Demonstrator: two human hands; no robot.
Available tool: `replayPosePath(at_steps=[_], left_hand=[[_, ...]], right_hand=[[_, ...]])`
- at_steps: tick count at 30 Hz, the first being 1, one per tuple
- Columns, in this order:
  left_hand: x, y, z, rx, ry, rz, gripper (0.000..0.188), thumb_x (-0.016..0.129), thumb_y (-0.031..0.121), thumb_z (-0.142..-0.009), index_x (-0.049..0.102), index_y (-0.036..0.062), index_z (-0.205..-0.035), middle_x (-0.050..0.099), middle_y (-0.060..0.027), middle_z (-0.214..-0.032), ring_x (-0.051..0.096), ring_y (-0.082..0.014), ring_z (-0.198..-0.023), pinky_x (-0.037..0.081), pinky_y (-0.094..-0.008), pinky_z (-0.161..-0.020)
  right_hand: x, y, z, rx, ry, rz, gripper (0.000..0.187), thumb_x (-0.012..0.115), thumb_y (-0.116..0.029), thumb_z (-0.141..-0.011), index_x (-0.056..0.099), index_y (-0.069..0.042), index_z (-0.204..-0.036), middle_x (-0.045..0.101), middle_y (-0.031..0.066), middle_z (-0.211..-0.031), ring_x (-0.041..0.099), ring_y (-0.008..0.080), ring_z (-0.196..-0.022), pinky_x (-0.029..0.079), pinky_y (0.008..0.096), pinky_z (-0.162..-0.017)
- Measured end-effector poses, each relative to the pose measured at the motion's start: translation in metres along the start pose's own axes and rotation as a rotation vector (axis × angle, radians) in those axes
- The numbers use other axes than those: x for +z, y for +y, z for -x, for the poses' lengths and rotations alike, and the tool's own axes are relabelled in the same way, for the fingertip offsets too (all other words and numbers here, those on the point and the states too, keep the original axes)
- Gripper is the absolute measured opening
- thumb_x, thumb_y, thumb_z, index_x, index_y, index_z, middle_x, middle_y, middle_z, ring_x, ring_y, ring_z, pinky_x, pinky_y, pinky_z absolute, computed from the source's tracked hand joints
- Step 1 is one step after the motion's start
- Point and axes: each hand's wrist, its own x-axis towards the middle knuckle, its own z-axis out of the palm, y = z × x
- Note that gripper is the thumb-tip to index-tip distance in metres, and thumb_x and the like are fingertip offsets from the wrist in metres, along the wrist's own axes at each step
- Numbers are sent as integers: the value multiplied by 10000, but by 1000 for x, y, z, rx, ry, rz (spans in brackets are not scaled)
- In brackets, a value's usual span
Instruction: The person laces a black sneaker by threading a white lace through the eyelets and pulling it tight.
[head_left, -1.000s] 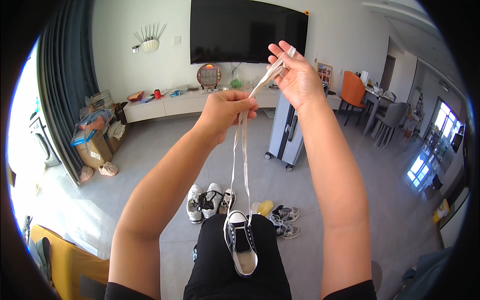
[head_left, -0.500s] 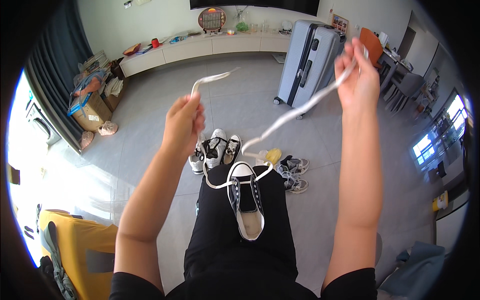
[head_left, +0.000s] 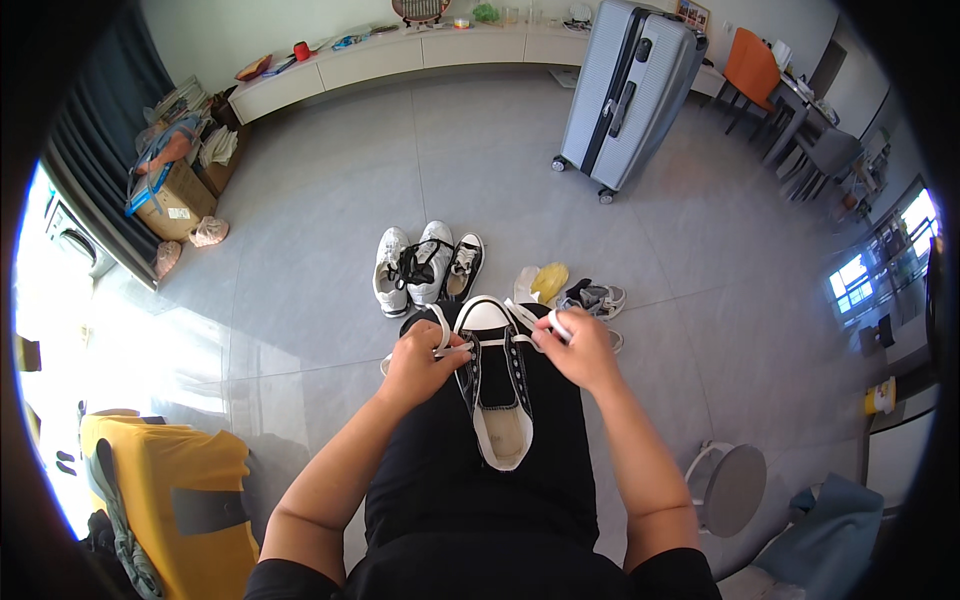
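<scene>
Head view. Black sneaker [head_left: 496,385] is lying on the lap [head_left: 425,480], lower centre. Left hand [head_left: 418,365] and right hand [head_left: 582,352] are flanking it, each pinching white lace [head_left: 492,342] between thumb and fingers. Grey floor [head_left: 480,160] is spreading from white shoes [head_left: 391,272], centre, to the cabinet's [head_left: 470,48] lower edge, top. Closed suitcase [head_left: 652,110] is standing upper right; cardboard box [head_left: 180,208], upper left, is seemingly holding a bundle [head_left: 178,150].

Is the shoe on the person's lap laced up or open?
Open: on the shoe, the white lace crosses only near the toe cap; the eyelets farther back look bare.
</scene>
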Motion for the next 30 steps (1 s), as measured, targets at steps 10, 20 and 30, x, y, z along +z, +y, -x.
replayPosePath(at_steps=[10,20,30], left_hand=[[-4,-6,-4,-316,-49,406,140,675,126,-816,675,-12,-837,603,-11,-669,507,-96,-560,407,-265,-526],[-21,-21,6,-490,-7,942,65,561,79,-840,527,28,-860,683,-140,-796,353,-65,-376,272,-223,-337],[-22,-26,12,-450,-21,1006,111,576,127,-887,493,58,-859,691,-156,-871,366,-60,-389,289,-218,-356]], right_hand=[[15,-5,1,53,-123,-2,242,685,-158,-756,669,-56,-975,612,107,-966,611,265,-904,479,348,-779],[21,-2,2,34,-107,-86,283,607,-98,-721,655,-30,-992,625,149,-948,622,300,-843,486,372,-754],[27,5,4,41,-62,-123,273,614,-62,-739,653,-29,-1008,652,142,-901,638,295,-805,496,363,-733]])
